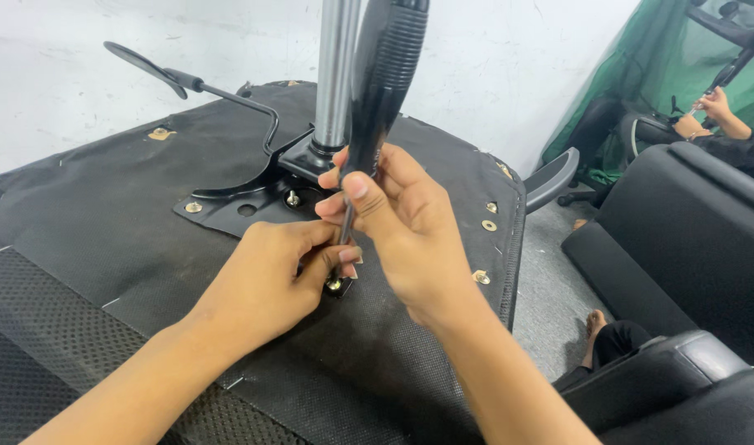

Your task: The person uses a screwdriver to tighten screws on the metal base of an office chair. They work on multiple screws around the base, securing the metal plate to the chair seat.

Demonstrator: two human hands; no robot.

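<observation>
At frame centre, on the black woven chair underside (105, 222), our right hand (410, 222) gripped the ribbed screwdriver (385, 82); our left hand (266, 284) pinched its tip by the white wall (492, 74).

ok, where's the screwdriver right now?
Head view, centre: the screwdriver stands upright in the right hand, tip at a bolt steadied by the left hand.

We see a black ribbed-grip plastic screwdriver handle (387, 74), a shiny silver metal gas-lift column (336, 74), a flat black steel mounting plate (237, 202), black woven-mesh fabric on the chair seat underside (88, 239) with brass-coloured round fasteners (489, 225), a green cloth curtain (641, 74) and a white wall (492, 66).
</observation>
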